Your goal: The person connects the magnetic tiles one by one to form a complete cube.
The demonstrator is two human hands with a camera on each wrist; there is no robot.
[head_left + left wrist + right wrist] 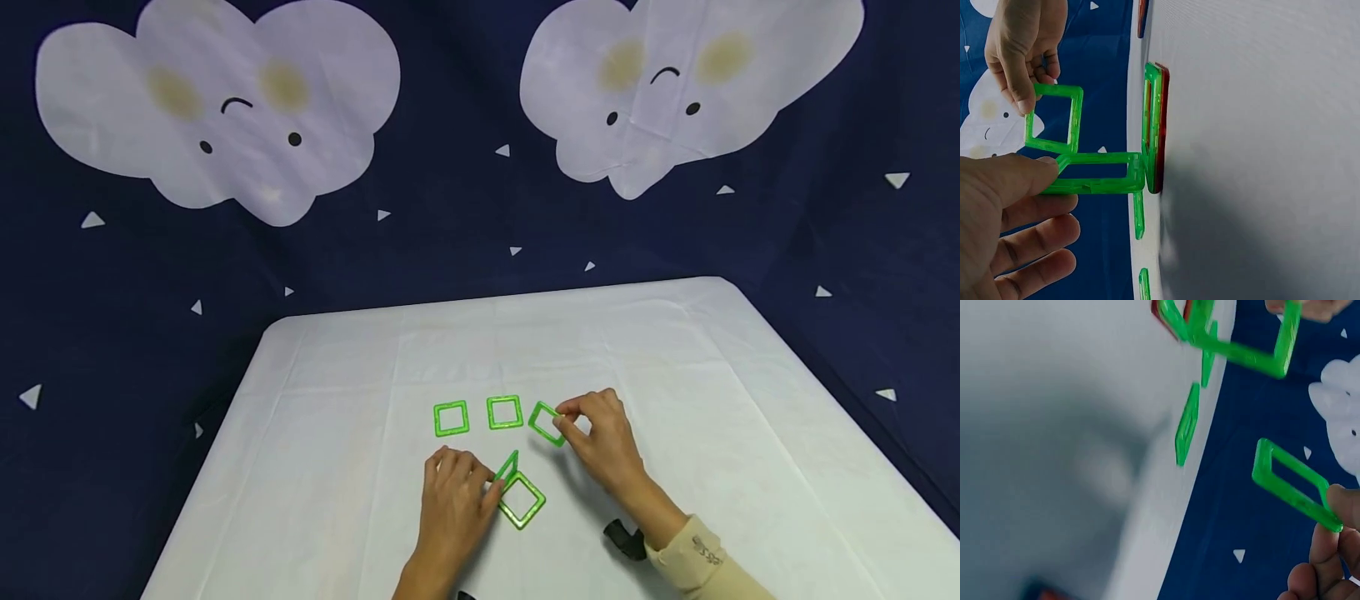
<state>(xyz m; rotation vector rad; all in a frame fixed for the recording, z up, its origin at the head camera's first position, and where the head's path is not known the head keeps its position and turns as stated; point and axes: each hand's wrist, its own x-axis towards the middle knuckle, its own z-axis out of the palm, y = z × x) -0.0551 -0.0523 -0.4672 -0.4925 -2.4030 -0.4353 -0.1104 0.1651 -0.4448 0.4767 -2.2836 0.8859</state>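
Note:
My left hand (453, 504) pinches a green square-frame magnetic tile (513, 463) between thumb and finger. That tile stands up at one edge of another green tile (532, 514) lying on the table; in the left wrist view a red layer (1164, 128) shows beneath the lying one. Raised above the tabletop, my right hand (606, 437) holds a third green tile (1294, 499) by one side, pinched by thumb and fingertips. In the left wrist view this tile appears close to the standing one; whether they touch I cannot tell.
Two more green square tiles, one left (452, 432) and one nearer the middle (506, 426), lie flat farther back on the white-covered table (337, 500). A black object (624, 540) is by the right wrist. Behind the table hangs a dark blue backdrop (450, 167) with clouds.

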